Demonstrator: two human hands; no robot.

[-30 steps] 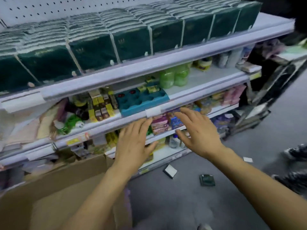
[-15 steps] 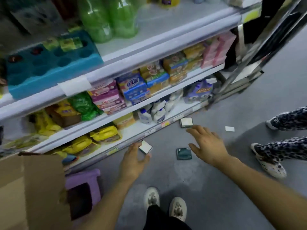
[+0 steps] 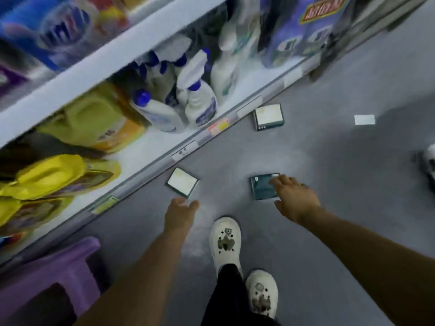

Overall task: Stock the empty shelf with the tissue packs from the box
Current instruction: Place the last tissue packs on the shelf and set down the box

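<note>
The upper shelves smear into blur for me and their labels are unreadable. My right hand (image 3: 295, 198) lies spread, fingers straight, on the dark green tissue pack (image 3: 263, 186) on the floor (image 3: 329, 161). My left hand (image 3: 180, 211) hangs relaxed, holding nothing, just short of the white-faced tissue pack (image 3: 182, 185).

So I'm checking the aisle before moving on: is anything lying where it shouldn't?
Yes. Three tissue packs lie on the floor rather than the shelf: one by the left hand, a dark one under the right hand, another against the bottom shelf edge. A white slip lies farther right.
</note>
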